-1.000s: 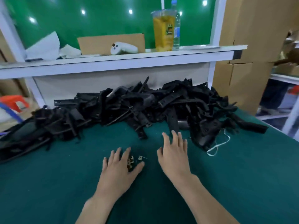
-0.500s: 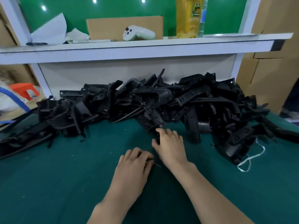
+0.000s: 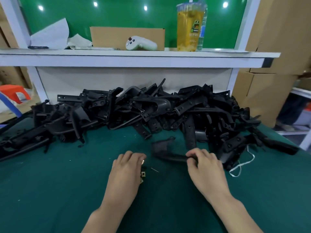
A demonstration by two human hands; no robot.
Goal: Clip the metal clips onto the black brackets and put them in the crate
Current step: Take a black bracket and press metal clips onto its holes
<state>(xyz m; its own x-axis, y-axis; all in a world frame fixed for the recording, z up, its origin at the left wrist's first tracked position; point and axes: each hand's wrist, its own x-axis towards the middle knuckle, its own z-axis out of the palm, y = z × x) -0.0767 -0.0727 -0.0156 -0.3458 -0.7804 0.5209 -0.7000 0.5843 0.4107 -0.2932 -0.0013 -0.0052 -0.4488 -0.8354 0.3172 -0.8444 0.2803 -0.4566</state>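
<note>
A long heap of black brackets (image 3: 151,113) lies across the back of the green table (image 3: 50,190). My right hand (image 3: 204,167) grips one black bracket (image 3: 165,151) by its near end, and the bracket lies on the cloth just in front of the heap. My left hand (image 3: 125,170) rests knuckles up on the table with its fingers curled over small metal clips (image 3: 143,175); one clip glints at its fingertips and others peek out beside its thumb. No crate is in view.
A white shelf (image 3: 134,58) overhangs the heap and carries a cardboard box (image 3: 117,36), a white controller (image 3: 141,45), a yellow drink cup (image 3: 188,27) and papers. A white string (image 3: 240,165) lies right of my right hand. Cardboard cartons (image 3: 277,47) stand at the right.
My right hand has reached into the heap and drawn one bracket out toward me and to the right. My left hand's fingers have curled over the clips.
</note>
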